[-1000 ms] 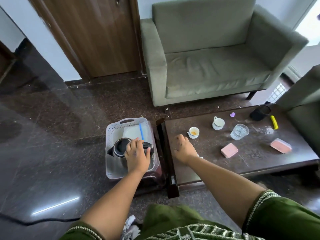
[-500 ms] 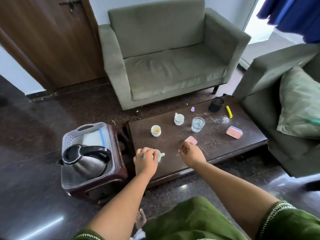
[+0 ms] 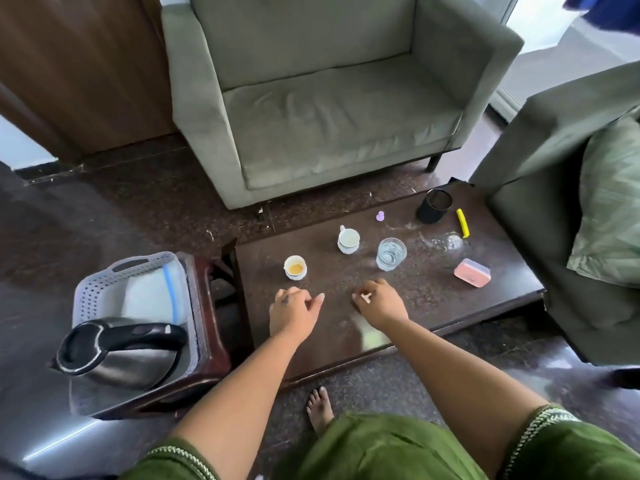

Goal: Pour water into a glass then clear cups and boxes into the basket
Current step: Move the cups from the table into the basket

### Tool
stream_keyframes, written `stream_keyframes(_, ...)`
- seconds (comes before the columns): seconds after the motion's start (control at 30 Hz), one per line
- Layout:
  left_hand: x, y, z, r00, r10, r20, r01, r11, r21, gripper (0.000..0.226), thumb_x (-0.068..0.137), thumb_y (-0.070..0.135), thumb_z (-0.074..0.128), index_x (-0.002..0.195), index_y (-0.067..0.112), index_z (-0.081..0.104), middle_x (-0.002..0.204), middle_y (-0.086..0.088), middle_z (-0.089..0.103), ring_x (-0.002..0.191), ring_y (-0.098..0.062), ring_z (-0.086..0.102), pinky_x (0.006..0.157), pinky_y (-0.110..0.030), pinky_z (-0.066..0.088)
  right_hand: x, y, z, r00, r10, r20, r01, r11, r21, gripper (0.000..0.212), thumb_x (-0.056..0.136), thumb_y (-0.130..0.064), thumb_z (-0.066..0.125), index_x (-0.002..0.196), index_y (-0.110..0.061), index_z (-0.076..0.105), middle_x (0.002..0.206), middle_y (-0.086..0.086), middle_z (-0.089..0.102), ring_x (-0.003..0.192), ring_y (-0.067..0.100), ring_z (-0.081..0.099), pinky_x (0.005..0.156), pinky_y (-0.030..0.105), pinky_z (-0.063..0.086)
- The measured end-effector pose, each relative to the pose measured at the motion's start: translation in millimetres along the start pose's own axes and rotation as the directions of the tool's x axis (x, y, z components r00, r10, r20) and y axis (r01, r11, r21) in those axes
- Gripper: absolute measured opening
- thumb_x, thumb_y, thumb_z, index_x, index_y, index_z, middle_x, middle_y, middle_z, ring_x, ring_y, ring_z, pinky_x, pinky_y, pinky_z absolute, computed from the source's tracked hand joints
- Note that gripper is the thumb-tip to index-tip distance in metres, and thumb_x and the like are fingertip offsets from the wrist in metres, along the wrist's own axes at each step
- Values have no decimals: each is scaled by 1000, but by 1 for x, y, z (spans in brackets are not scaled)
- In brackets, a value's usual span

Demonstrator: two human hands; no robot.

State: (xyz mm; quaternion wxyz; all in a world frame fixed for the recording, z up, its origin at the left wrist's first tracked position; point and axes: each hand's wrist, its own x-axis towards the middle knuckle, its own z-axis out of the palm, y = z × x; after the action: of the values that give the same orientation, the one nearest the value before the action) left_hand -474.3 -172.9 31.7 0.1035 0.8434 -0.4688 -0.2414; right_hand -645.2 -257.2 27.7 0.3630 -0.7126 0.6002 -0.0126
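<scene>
A dark floor is running under a green sofa [image 3: 329, 109] at the back, and a dark low table [image 3: 433, 306] is standing in front of it, with a second green seat [image 3: 571, 202] sitting at the right; on the table a glass [image 3: 390, 253] is holding water near the middle, a white cup [image 3: 348, 240] is sitting just to its left, and another cup [image 3: 295, 267] with an orange liquid is sitting nearer the left edge; a pink box [image 3: 472, 272] is lying toward the right side, with a black cup [image 3: 434, 206] and a yellow item [image 3: 462, 222] lying beyond it at the far corner, and a small purple piece [image 3: 380, 216] lying near the far edge; to the left of the table a grey basket [image 3: 104, 285] is resting on a dark wooden stool [image 3: 207, 306], and a steel kettle [image 3: 117, 351] with a black handle is lying in its near end; the left hand [image 3: 294, 311] is hovering low over the near part of the table, its fingers loosely curled and holding nothing that shows; the right hand [image 3: 381, 304] is hovering beside it, fingers curled, and it seems to be pinching something small and pale at the fingertips, though the blur is making that hard to tell; a bare foot [image 3: 320, 408] is standing on the floor below the table's near edge.
</scene>
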Motion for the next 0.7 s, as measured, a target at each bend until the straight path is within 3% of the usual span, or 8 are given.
stream_keyframes(0.07,25,2,4,999,-25,49,27,999,-28,39,92,57,45,94,22,61,110,5,59,115,-22,45,90,-38,39,24,-5,1,999,2,37,-2,1000,-6,28,89,-29,63,113,-14,63,116,6,56,100,28,62,85,32,48)
stream_keyframes(0.13,54,5,9,984,-51,171,59,997,-47,42,91,55,49,115,22,55,127,2,53,125,-23,39,95,-40,40,51,-8,3,997,35,72,-36,999,13,35,87,-24,62,121,-16,57,120,6,57,104,29,61,89,36,49)
stream_keyframes(0.2,75,7,12,944,-66,322,71,997,-4,58,90,53,53,136,21,40,142,-4,42,134,-26,31,101,-43,39,71,-11,6,993,72,92,-77,996,54,37,84,-23,62,119,-18,57,119,7,61,104,29,60,89,36,49)
stream_keyframes(0.27,97,7,18,922,-85,377,62,995,74,71,88,53,56,145,20,27,148,-6,33,137,-29,28,104,-45,38,98,-10,13,989,86,120,-94,993,64,37,82,-24,68,117,-14,60,117,10,63,106,28,60,92,33,46)
stream_keyframes(0.43,143,-4,37,935,-115,337,57,983,177,79,89,47,58,151,21,15,156,-7,20,139,-32,25,105,-48,36,160,-10,28,989,39,141,-31,998,-60,54,81,-20,70,131,-11,52,129,16,47,122,35,48,106,38,39)
stream_keyframes(0.57,171,-23,55,942,-188,278,137,972,192,85,89,38,61,153,21,7,158,-11,9,140,-33,23,105,-47,36,207,-10,34,992,4,130,31,963,-266,69,80,-22,72,140,-17,39,136,13,36,125,34,37,102,42,42)
stream_keyframes(0.7,190,-40,73,938,-218,268,178,970,167,96,84,32,70,153,23,5,159,-11,3,140,-33,23,104,-47,38,242,-2,44,993,-11,117,50,941,-334,85,78,-21,77,148,-26,30,145,12,27,133,35,29,103,45,44)
